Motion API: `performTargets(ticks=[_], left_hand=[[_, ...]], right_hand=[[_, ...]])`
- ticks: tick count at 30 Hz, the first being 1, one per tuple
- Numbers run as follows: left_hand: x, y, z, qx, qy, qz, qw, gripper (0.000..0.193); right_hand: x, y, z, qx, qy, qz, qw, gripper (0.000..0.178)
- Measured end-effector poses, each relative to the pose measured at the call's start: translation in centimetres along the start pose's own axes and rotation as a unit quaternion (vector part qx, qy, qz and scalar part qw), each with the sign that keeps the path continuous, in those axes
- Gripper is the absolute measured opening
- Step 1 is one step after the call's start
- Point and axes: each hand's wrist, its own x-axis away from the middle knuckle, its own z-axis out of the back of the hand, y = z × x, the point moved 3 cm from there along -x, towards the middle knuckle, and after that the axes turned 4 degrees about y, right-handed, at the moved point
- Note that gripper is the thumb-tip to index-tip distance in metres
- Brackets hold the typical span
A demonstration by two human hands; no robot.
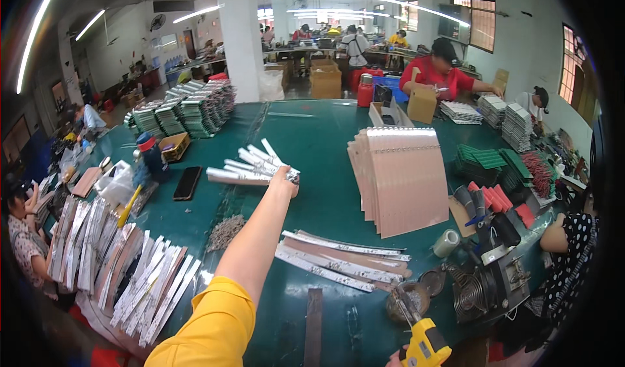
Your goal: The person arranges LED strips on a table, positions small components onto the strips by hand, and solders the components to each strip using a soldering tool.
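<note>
My left hand (pixel 284 182), on an outstretched arm in a yellow sleeve, grips a fanned bunch of white circuit-board strips (pixel 244 170) over the green table. At the lower edge my right hand (pixel 395 359), mostly cut off, holds a yellow and black gun-shaped tool (pixel 426 345). The tool's thin metal nose reaches up over a round tin (pixel 405 304). Between the hands, a loose row of white and brown strips (pixel 338 261) lies on the tabletop. A brown flat bar (pixel 313 321) lies closer to me.
Many strips (pixel 153 289) cover the left front. Small parts (pixel 226 232), a phone (pixel 187 183) and a dark bottle (pixel 152 155) lie or stand nearby. Copper-coloured panels (pixel 407 188) are stacked right of centre; a coiled stand (pixel 472 292) is nearer. Co-workers sit around, one in red (pixel 449 77).
</note>
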Motion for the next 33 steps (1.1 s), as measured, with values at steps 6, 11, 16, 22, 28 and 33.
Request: performTargets(ticks=[6, 11, 16, 22, 28, 33], left_hand=[[0.9, -3.7, -1.3, 0.070, 0.091, 0.102, 0.988, 0.040], [2.4, -2.6, -0.7, 0.131, 0.055, 0.174, 0.975, 0.068], [3.8, -1.9, 0.8, 0.121, -0.026, 0.337, 0.933, 0.073], [4.1, 1.6, 1.8, -0.406, -0.208, 0.118, 0.882, 0.055], [0.5, 9.9, -2.7, -0.728, -0.231, -0.484, 0.427, 0.046], [-7.9, 8.5, -5.8, -0.770, -0.281, -0.508, 0.263, 0.051]], right_hand=[[-1.7, 0.0, 1.2, 0.014, 0.024, -0.048, 0.998, 0.018], [-2.4, -0.4, 0.9, -0.004, 0.021, -0.052, 0.998, 0.024], [-2.3, -0.3, 0.7, 0.012, 0.020, -0.045, 0.999, 0.029], [-1.7, 0.2, 1.2, 0.025, 0.026, -0.043, 0.998, 0.029], [-1.3, 0.8, 1.9, -0.029, 0.016, 0.010, 0.999, 0.032], [-1.0, 2.2, 2.3, -0.113, 0.065, -0.022, 0.991, 0.036]])
